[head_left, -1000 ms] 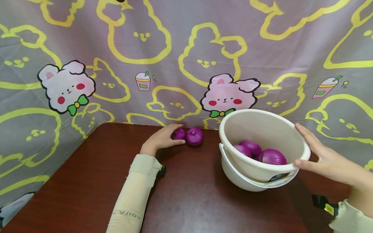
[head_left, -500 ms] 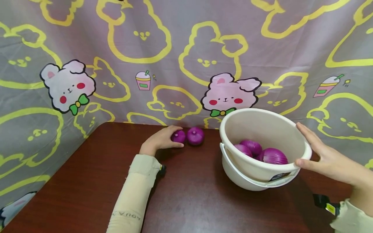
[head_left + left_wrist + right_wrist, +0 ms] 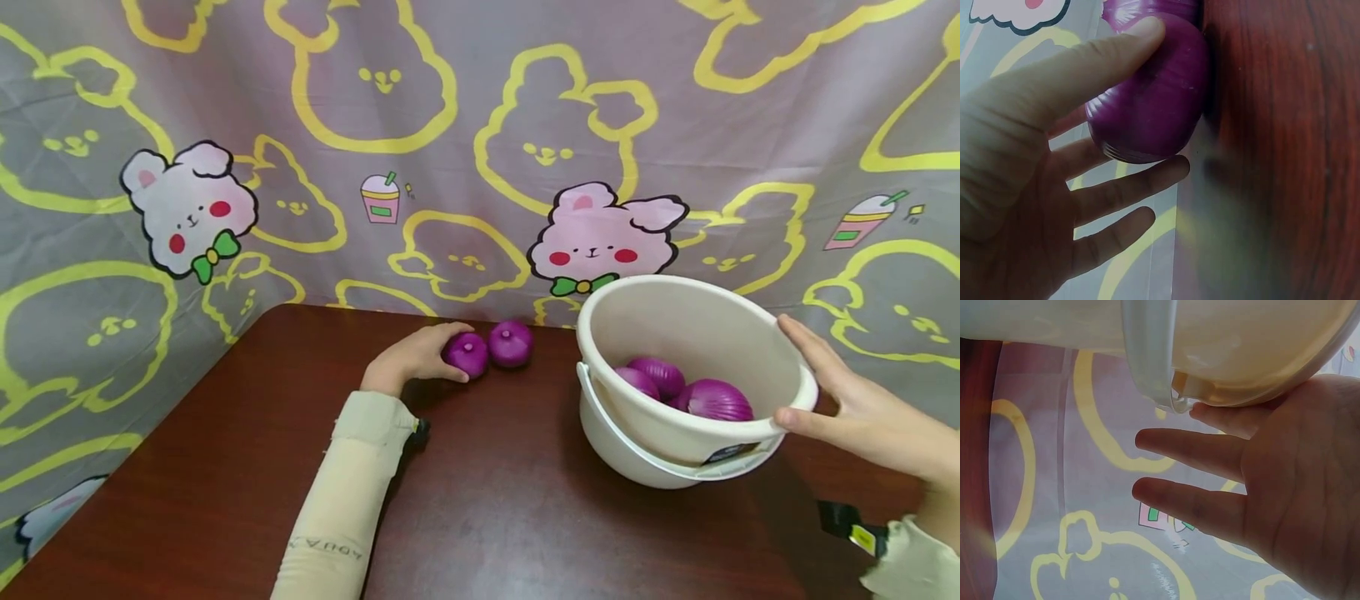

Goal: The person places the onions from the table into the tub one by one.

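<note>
My left hand (image 3: 412, 360) is around a purple onion (image 3: 467, 356) near the table's back edge. In the left wrist view the thumb presses on this onion (image 3: 1154, 94) while other fingers spread behind and below it. A second onion (image 3: 512, 344) lies just to its right, its stem end up. On the right, my right hand (image 3: 847, 408) holds a cream bucket (image 3: 667, 446) by its rim, thumb on the near side and fingers on the far side. The bucket leans toward me. Several onions (image 3: 716, 400) lie inside it, partly hidden by the rim.
A white carrying handle (image 3: 637, 454) hangs down the bucket's near side. The dark red-brown table (image 3: 480, 500) ends at a cartoon-printed cloth (image 3: 450, 117) hanging behind it.
My left hand has closed more around the onion, which has come slightly nearer to me than the onion beside it. The right hand stays on the bucket; the view has shifted slightly.
</note>
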Demonstrator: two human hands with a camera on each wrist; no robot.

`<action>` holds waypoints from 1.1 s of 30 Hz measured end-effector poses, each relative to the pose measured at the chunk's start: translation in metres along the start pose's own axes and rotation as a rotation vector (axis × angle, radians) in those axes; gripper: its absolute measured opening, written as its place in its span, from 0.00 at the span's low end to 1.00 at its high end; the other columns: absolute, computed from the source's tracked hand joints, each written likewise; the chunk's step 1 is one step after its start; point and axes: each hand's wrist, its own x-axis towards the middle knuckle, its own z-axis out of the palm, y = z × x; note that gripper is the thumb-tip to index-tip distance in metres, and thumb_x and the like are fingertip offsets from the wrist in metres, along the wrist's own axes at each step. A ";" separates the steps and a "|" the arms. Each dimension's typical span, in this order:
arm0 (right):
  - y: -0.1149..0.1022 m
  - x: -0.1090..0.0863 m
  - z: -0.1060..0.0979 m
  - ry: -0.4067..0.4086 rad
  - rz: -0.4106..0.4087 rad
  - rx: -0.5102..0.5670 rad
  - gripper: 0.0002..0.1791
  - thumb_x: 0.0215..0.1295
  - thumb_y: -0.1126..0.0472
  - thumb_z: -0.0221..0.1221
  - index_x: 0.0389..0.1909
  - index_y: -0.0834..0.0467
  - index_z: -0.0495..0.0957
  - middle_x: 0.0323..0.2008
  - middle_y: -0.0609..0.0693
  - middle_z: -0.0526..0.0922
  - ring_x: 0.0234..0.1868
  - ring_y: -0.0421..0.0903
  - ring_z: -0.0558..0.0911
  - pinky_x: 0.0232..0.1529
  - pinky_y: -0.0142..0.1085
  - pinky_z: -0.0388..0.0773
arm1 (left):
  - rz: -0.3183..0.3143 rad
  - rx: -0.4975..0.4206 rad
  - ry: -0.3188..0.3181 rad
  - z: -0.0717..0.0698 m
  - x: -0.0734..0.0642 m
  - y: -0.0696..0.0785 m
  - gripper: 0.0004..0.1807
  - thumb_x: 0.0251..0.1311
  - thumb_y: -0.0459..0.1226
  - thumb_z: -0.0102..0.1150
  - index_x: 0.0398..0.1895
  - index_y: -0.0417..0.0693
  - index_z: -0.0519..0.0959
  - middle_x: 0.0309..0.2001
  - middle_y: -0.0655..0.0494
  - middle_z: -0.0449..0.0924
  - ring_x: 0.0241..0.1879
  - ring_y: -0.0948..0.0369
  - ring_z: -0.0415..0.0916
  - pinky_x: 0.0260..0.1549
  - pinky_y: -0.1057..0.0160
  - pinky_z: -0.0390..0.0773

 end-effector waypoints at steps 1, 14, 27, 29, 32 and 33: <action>0.000 0.000 0.000 0.001 -0.006 -0.002 0.55 0.66 0.57 0.60 0.80 0.44 0.30 0.79 0.63 0.32 0.71 0.21 0.36 0.64 0.19 0.26 | -0.001 -0.003 -0.001 0.000 0.000 0.000 0.44 0.52 0.46 0.74 0.72 0.48 0.65 0.66 0.50 0.73 0.64 0.53 0.71 0.67 0.51 0.69; 0.001 0.000 -0.002 0.024 -0.053 -0.035 0.55 0.65 0.59 0.62 0.80 0.48 0.33 0.80 0.59 0.32 0.62 0.11 0.42 0.51 0.05 0.38 | 0.018 -0.030 -0.010 0.006 -0.003 0.000 0.44 0.50 0.47 0.76 0.70 0.49 0.67 0.62 0.51 0.75 0.60 0.55 0.73 0.63 0.53 0.73; 0.001 -0.001 0.000 0.035 -0.066 -0.025 0.55 0.64 0.60 0.62 0.80 0.47 0.33 0.80 0.57 0.33 0.65 0.14 0.41 0.53 0.07 0.37 | 0.005 -0.037 -0.002 0.002 -0.005 0.000 0.43 0.50 0.47 0.76 0.69 0.50 0.68 0.59 0.52 0.77 0.58 0.55 0.74 0.61 0.53 0.74; 0.001 -0.001 0.001 0.033 -0.061 -0.023 0.55 0.64 0.59 0.62 0.80 0.47 0.33 0.80 0.60 0.34 0.65 0.14 0.40 0.53 0.07 0.37 | 0.006 -0.036 0.001 0.002 -0.006 -0.001 0.43 0.50 0.47 0.76 0.69 0.50 0.68 0.59 0.52 0.77 0.58 0.55 0.74 0.61 0.53 0.74; 0.001 0.000 0.001 0.026 -0.050 -0.020 0.55 0.65 0.59 0.62 0.80 0.48 0.32 0.79 0.65 0.34 0.66 0.16 0.40 0.52 0.08 0.37 | 0.009 -0.038 0.010 0.000 -0.008 -0.001 0.43 0.50 0.47 0.76 0.69 0.49 0.68 0.60 0.52 0.76 0.58 0.55 0.74 0.61 0.53 0.74; 0.001 0.001 0.000 0.027 -0.055 -0.020 0.55 0.64 0.59 0.62 0.80 0.49 0.33 0.78 0.66 0.34 0.66 0.15 0.40 0.52 0.07 0.37 | 0.011 -0.039 0.013 -0.001 -0.008 -0.001 0.43 0.50 0.47 0.76 0.69 0.49 0.68 0.60 0.52 0.77 0.58 0.55 0.74 0.61 0.53 0.74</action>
